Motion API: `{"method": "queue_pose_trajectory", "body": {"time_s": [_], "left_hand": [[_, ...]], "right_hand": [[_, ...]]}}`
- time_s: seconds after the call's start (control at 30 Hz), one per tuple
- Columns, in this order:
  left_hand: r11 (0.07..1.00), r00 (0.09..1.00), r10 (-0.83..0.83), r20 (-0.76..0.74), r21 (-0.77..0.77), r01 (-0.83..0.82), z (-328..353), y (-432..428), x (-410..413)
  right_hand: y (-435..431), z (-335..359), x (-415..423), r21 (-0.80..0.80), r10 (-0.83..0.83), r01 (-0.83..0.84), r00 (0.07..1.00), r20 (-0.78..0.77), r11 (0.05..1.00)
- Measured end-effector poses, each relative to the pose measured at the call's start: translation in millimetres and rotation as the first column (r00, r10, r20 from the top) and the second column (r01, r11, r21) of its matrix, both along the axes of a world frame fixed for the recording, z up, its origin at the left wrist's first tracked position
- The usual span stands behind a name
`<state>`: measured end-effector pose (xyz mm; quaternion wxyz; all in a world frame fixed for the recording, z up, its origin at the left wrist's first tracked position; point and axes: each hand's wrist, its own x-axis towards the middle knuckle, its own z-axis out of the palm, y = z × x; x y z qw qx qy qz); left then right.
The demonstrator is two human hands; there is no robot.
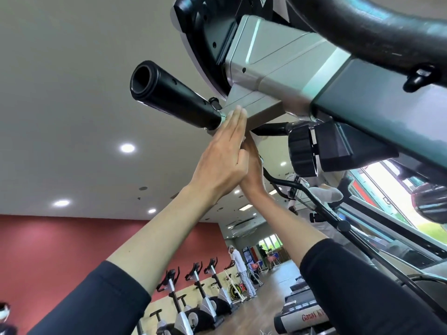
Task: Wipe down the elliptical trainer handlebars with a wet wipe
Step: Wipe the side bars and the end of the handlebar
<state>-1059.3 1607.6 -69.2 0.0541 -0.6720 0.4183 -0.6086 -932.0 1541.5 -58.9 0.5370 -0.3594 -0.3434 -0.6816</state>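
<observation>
I look steeply upward at the elliptical trainer. Its silver housing (273, 66) fills the upper middle of the head view, and a black handlebar stub (174, 97) points toward me at the left. A thick black handlebar (377, 27) curves across the top right. My left hand (222, 160) and my right hand (254, 170) are raised together, palm against palm, with straight fingers. The left fingertips reach the underside of the silver housing beside the stub. The right hand is mostly hidden behind the left. No wet wipe shows between or around the hands.
A black adjustment knob (302, 151) sits under the grey-green frame (387, 122) at the right. A row of exercise bikes (193, 305) lines the red wall below. A person in white (242, 269) stands far back. A treadmill (304, 313) is at the lower right.
</observation>
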Motion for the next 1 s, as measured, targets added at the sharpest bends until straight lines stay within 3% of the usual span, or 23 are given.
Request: {"method": "queue_pose_trajectory", "body": {"time_s": [0.23, 0.37, 0.6, 0.7, 0.8, 0.83, 1.0], "left_hand": [[1.000, 1.000, 0.021, 0.000, 0.009, -0.021, 0, 1, 3], [0.999, 1.000, 0.027, 0.004, 0.018, -0.027, 1, 1, 3], [1.000, 1.000, -0.005, -0.007, 0.003, 0.005, -1, -1, 3], [1.000, 1.000, -0.008, -0.007, -0.001, 0.008, -1, -1, 4], [1.000, 1.000, -0.010, -0.007, 0.001, 0.010, 0, 0, 3], [1.000, 1.000, -0.007, -0.005, 0.004, 0.007, -1, -1, 3], [1.000, 1.000, 0.018, 0.000, 0.013, -0.018, 0, -1, 2]], "right_hand": [[-11, -20, 45, 0.032, 0.122, -0.118, 0.973, -0.197, 0.992], [-27, -25, 57, 0.016, 0.087, -0.086, 0.960, -0.267, 0.996], [-25, -9, 11, -0.083, 0.203, -0.213, 0.972, -0.120, 0.973], [-14, -5, -8, -0.114, -0.012, 0.011, 1.000, -0.004, 0.993], [-10, -2, 5, -0.097, -0.279, 0.284, 0.958, 0.066, 0.954], [-10, -1, 11, -0.082, -0.294, 0.297, 0.955, 0.050, 0.951], [-12, -11, 17, -0.067, -0.057, 0.059, 0.998, 0.030, 0.996]]}}
